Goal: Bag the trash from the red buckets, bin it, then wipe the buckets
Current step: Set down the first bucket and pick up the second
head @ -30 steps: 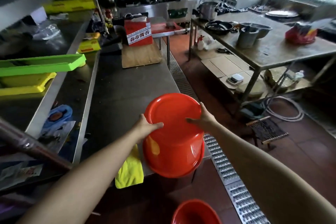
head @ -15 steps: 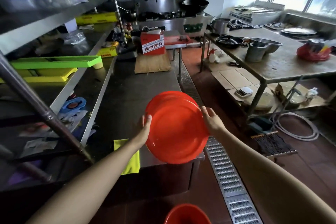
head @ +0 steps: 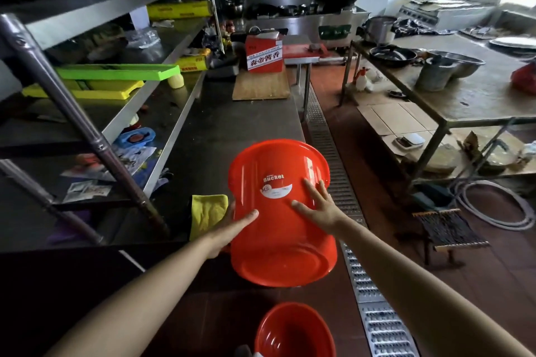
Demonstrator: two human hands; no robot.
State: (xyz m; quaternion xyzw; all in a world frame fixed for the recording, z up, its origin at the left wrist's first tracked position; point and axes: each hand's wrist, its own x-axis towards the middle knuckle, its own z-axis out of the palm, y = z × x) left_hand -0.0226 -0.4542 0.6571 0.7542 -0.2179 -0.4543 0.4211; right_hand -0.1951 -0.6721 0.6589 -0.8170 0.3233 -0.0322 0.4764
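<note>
**Bucket held on its side, wipe stage pending**

Right hand (head: 319,206) lies flat, fingers spread, on the red bucket (head: 278,211) wall beside the label. Left hand (head: 232,226) supports the opposite side, fingers extended. The bucket hangs between the hands, over the counter (head: 232,124) edge. Long axis nearly horizontal: base toward the person, mouth pointing away. Yellow cloth (head: 207,214) lies just left of the left hand, untouched; judged: wiping not yet begun. Second bucket (head: 293,330) sits below the hands.

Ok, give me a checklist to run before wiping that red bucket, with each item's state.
1. Held bucket steadied by both hands: ok, left hand and right hand press its wall.
2. Bucket emptied: cannot tell, its mouth faces away.
3. Yellow cloth within reach: ok, on the counter edge beside the left hand.
4. A hand free for the cloth: not ok.
5. Second bucket out of the way: ok, on the floor below.
</note>
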